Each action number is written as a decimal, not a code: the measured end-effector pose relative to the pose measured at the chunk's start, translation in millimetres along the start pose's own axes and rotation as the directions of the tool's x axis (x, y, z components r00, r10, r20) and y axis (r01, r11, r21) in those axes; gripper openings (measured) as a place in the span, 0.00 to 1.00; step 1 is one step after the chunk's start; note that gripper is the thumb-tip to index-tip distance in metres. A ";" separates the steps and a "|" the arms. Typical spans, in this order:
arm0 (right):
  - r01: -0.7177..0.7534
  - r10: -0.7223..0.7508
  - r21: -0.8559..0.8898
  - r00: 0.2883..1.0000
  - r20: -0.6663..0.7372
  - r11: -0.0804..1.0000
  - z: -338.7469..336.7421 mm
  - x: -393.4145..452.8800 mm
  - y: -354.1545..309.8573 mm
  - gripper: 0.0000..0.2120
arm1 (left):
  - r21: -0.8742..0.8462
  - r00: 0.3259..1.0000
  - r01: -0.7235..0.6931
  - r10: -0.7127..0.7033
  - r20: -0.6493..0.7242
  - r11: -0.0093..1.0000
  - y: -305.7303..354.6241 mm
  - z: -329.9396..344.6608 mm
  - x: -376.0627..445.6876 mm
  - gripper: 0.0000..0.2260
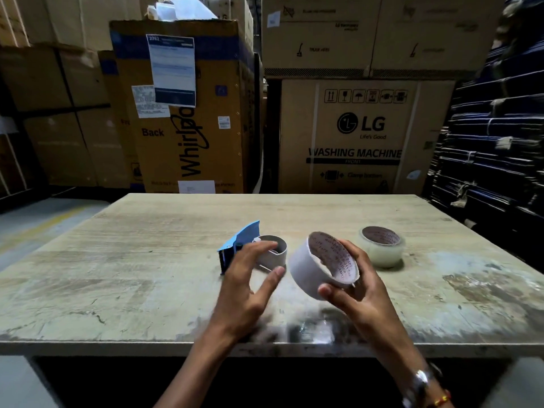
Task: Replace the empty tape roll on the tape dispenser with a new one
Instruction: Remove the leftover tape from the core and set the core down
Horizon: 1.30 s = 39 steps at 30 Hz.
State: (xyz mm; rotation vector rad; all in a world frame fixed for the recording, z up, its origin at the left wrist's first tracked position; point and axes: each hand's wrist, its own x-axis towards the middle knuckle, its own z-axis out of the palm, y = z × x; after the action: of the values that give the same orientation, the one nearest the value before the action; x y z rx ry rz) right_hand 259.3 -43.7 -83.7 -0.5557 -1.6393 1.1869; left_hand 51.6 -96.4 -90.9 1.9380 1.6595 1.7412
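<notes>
Nearest, the right hand [357, 293] grips a bare white cardboard tape core [316, 267], thumb under its rim and fingers curled over the top, lifted above the worn, scuffed pale wooden table [117, 278]. To its left the left hand [250, 278] hovers with fingers spread and relaxed, holding nothing, over the blue handheld tape dispenser [238, 245] lying on the table. Farther right stands a full roll of clear tape [381, 245]. Beyond the table's far edge rise stacked brown cardboard appliance boxes [353, 134], with dark bundled stacks [494, 136] at far right
</notes>
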 end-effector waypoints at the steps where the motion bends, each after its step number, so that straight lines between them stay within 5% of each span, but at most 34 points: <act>1: 0.007 -0.008 0.067 1.000 0.015 0.998 0.3 -7.1 -2.5 0.36 | -0.097 0.996 0.053 -0.046 0.076 0.994 7.6 3.7 -4.3 0.17; 6: 0.000 0.013 0.133 0.995 -0.095 0.991 7.7 -18.8 6.8 0.38 | -0.253 0.933 0.262 -0.177 0.312 0.931 24.3 17.9 -13.8 0.24; 10: 0.062 -0.091 -0.195 0.985 -0.145 0.979 3.2 -14.0 13.5 0.41 | -0.162 0.940 0.248 -0.196 0.278 0.955 19.7 16.0 -13.3 0.28; 13: 0.159 -0.226 -0.480 0.971 -0.084 0.863 0.7 -6.2 20.9 0.43 | -0.123 0.929 0.257 -0.210 0.305 0.959 16.9 14.3 -11.7 0.29; 16: 0.227 -0.286 -0.562 0.958 -0.018 0.795 0.7 -0.2 24.2 0.44 | -0.142 0.911 0.294 -0.232 0.340 0.945 14.1 14.7 -10.1 0.30; 23: 0.176 -0.150 -0.358 0.984 0.098 0.917 -8.1 14.3 21.6 0.40 | -0.157 0.943 0.282 -0.243 0.228 0.946 7.1 16.1 4.1 0.29; 33: 0.058 -0.052 -0.128 0.997 0.051 0.990 -16.7 10.0 34.0 0.27 | -0.230 0.961 0.195 -0.139 0.239 0.954 -3.3 15.0 -1.6 0.26; 39: 0.057 -0.057 -0.019 0.998 -0.016 0.998 -19.6 12.7 38.2 0.28 | -0.395 0.945 0.288 -0.191 0.266 0.873 -6.7 15.7 -1.8 0.21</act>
State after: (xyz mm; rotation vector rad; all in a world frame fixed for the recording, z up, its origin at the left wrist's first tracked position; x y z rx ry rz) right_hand 265.1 -9.3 -111.6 -0.5257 -1.6424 1.1238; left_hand 59.3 -85.9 -102.1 1.5783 1.2468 1.5650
